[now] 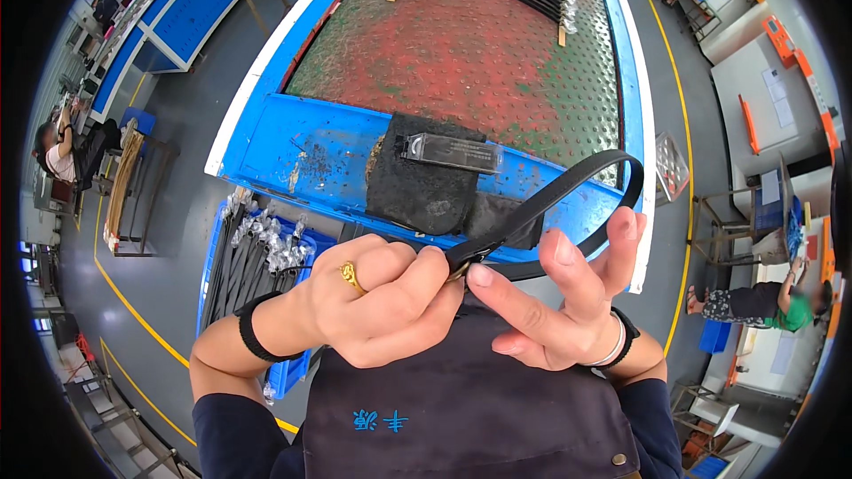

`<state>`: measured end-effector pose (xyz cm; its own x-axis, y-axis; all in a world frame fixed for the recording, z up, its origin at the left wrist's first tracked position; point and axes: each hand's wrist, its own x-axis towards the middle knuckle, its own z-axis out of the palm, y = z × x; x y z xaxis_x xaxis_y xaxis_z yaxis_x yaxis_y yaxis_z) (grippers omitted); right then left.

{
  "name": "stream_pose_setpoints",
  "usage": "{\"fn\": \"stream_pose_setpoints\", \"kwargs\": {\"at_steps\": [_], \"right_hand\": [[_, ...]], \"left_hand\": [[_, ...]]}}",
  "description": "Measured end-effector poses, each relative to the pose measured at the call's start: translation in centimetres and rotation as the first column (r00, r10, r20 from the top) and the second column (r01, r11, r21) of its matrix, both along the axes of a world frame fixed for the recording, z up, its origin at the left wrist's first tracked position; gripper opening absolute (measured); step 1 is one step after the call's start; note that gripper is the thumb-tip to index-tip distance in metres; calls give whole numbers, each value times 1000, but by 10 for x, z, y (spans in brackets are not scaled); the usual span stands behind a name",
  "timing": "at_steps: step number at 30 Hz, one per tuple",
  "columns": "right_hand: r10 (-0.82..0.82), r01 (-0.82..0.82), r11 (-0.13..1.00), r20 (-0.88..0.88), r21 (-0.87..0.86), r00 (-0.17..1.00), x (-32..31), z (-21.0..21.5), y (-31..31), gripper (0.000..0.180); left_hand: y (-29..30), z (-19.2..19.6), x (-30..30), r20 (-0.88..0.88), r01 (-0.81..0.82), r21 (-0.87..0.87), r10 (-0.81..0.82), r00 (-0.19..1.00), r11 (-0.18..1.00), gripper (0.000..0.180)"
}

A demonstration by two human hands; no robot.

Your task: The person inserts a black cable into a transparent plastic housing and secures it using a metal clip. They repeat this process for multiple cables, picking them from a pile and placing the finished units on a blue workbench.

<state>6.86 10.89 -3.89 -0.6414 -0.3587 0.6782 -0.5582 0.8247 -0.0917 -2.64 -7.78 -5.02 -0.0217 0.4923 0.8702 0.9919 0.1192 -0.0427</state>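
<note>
- One looped black belt (568, 182) arches above the near right side of the workbench (444, 62), as I see it from my remote post.
- The left hand (382, 306) pinches it beside a small metal fitting (461, 271), at the workbench's near edge.
- The right hand (564, 302), fingers fanned wide, sets an index fingertip by that fitting.
- On the workbench's near ledge, a black pad (413, 200) bears a clear-covered box (454, 154).
</note>
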Motion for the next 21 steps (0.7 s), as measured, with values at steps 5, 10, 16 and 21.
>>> {"fn": "stream_pose_setpoints", "kwargs": {"at_steps": [5,10,16,21], "right_hand": [[119,-86,976,156,-200,981,0,9,1,43],[75,-52,989,169,-137,983,-3,13,0,46],[221,-114,928,278,-354,935,-8,19,5,48],[71,-70,616,-33,-785,997,-6,4,44,63]], "left_hand": [[-1,-1,0,-12,-14,4,14,1000,1000,15],[-1,0,0,-19,-9,-31,9,1000,999,14],[-3,2,-4,-28,40,-93,-43,999,995,18],[-12,0,-6,129,32,-107,-18,992,994,19]]}}
